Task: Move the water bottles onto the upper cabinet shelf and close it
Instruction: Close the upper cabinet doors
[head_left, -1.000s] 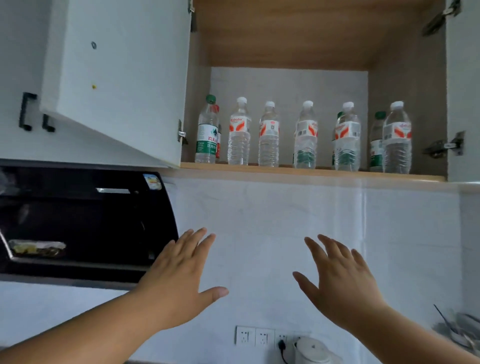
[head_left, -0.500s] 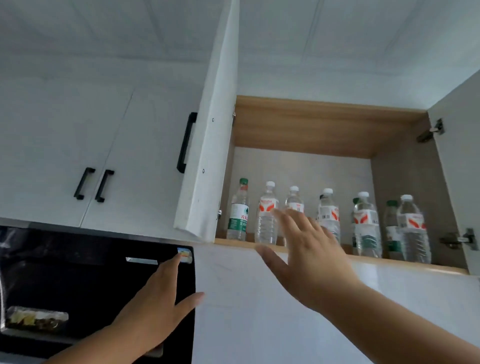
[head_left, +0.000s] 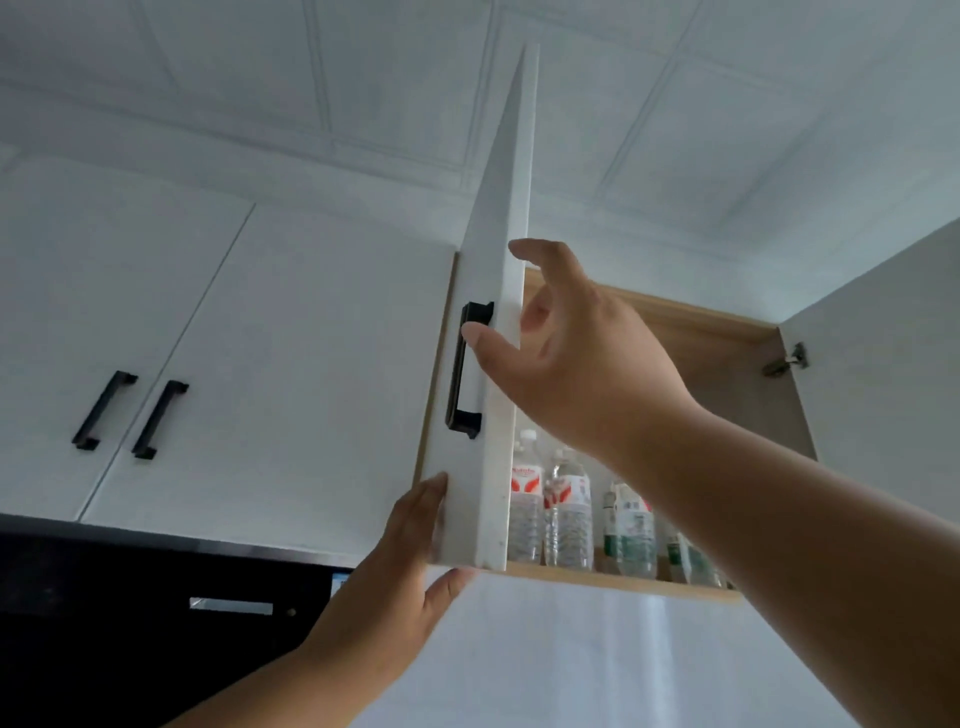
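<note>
**Nearly done: bottles shelved, left door being taken in hand**

Seen from the head camera, the only view, the water bottles (head_left: 571, 512) are found standing upright in a row on the cabinet shelf (head_left: 613, 578), partly hidden behind the right forearm. The left door (head_left: 488, 395) is seen almost edge-on, swung out toward the camera, and the right door (head_left: 893, 364) is open at the far side, with a hinge (head_left: 787, 358) visible.

The right hand (head_left: 576, 358) is placed at the free edge of the left door, just beside the black handle (head_left: 465, 371); the thumb is laid across the outer face near the handle and the fingers are curled loosely behind the edge, so the panel appears to be pinched rather than firmly clamped. The left hand (head_left: 410, 582) is set at the door's lower corner, fingers straight and together against the outer face, thumb spread beneath the bottom edge.

Judged from this, the placing is finished and only the closing is left. Fingers could be caught between door and frame if the right hand's fingers are left behind the edge as the panel swings shut. The door could be stopped short by a bottle near the shelf front; how near the front they stand cannot be told. The right door must also be closed, or the task would be left incomplete.
</note>
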